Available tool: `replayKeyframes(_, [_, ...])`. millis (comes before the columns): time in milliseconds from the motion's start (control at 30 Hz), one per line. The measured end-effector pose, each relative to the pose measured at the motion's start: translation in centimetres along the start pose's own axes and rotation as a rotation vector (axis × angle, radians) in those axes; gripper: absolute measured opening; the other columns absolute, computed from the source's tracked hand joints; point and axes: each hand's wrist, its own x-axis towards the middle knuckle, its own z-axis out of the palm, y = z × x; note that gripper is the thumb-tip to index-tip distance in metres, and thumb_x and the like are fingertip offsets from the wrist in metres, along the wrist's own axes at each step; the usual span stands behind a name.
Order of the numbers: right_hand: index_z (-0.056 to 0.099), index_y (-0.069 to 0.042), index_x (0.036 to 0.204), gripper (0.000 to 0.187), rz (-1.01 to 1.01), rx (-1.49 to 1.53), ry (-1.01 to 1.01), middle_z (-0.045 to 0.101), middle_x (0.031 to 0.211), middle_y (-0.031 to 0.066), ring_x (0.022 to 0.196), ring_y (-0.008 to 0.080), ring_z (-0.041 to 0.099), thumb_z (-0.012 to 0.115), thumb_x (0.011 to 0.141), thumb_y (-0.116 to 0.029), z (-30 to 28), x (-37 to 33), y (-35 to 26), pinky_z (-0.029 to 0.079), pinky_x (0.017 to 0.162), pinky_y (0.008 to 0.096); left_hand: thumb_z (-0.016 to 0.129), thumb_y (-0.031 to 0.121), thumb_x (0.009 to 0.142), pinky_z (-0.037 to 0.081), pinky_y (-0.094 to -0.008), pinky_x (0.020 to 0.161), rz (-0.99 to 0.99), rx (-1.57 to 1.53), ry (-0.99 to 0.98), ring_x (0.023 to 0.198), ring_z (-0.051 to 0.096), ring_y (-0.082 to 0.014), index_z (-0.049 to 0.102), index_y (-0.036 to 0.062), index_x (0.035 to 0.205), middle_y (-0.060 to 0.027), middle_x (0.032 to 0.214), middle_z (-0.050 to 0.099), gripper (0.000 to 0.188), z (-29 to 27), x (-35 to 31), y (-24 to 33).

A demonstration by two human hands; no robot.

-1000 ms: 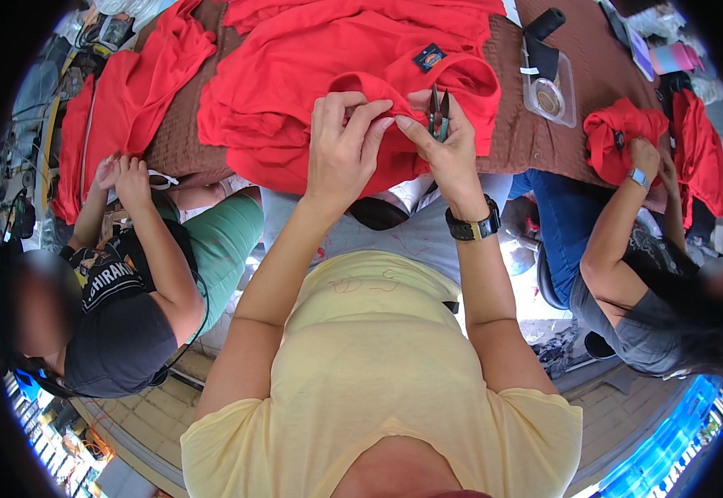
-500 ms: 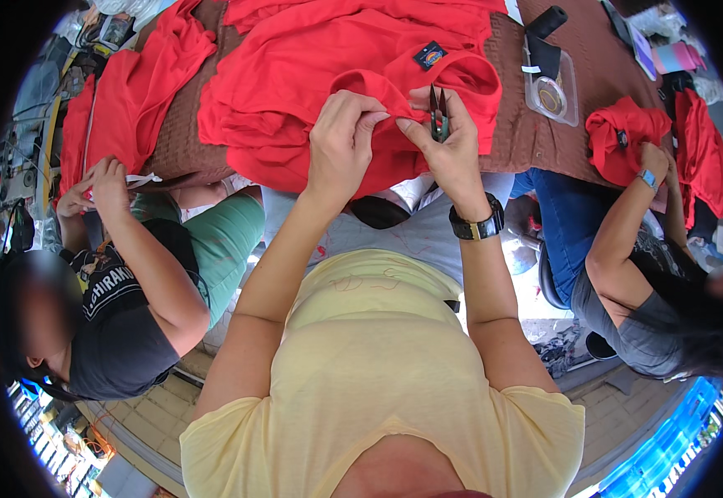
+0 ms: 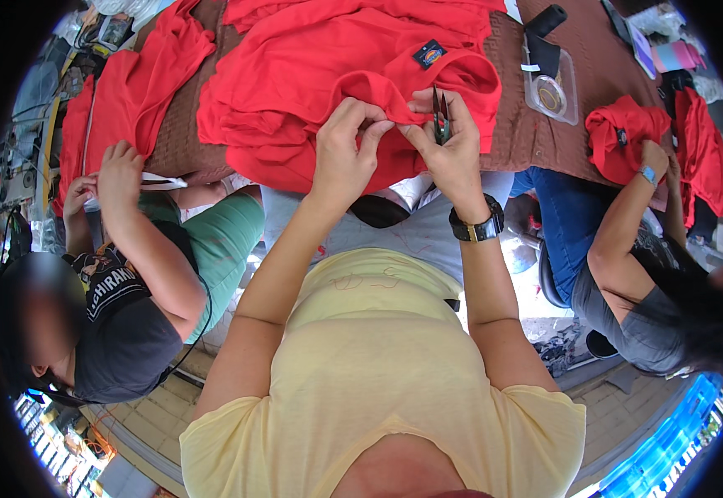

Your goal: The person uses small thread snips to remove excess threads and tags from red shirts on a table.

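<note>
A pile of red garments [image 3: 320, 58] lies on the brown table [image 3: 544, 141] in front of me. My left hand [image 3: 346, 141] pinches a fold of the top red garment's edge. My right hand [image 3: 448, 141], with a black watch on its wrist, holds small dark thread snips [image 3: 441, 116] upright and also touches the same fold. A dark label [image 3: 430, 54] shows on the garment just beyond my hands.
A person on my left in a dark shirt handles red cloth [image 3: 100, 108] at the table edge. Another person on my right holds a red garment [image 3: 623, 133]. A clear plastic box [image 3: 550, 87] and a black object [image 3: 544, 21] sit on the table's right part.
My hands stay on the fold with slight finger shifts. The person on the left has moved both hands up toward the red cloth.
</note>
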Motion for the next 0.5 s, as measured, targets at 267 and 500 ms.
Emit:
replayKeyframes(267, [0.060, -0.003, 0.114, 0.034, 0.009, 0.012, 0.028, 0.065, 0.106, 0.0026, 0.089, 0.0028, 0.055, 0.071, 0.082, 0.005, -0.4, -0.2, 0.2, 0.040, 0.064, 0.0172, 0.059, 0.003, 0.100, 0.056, -0.0310, 0.086, -0.303, -0.527, -0.145, 0.094, 0.066, -0.0162, 0.061, -0.0021, 0.100, -0.0090, 0.100, 0.067, 0.005, -0.4, -0.5, 0.5])
replayKeyframes(500, [0.060, -0.003, 0.110, 0.032, 0.090, -0.220, 0.055, 0.064, 0.094, 0.0032, 0.077, 0.0052, 0.056, 0.077, 0.083, -0.006, -1.1, -1.0, -0.3, 0.043, 0.064, 0.0201, 0.059, 0.002, 0.099, 0.055, -0.0328, 0.093, -0.304, -0.610, -0.151, 0.101, 0.066, -0.0178, 0.059, -0.0018, 0.102, -0.0122, 0.108, 0.067, 0.005, -0.2, -1.1, 0.1])
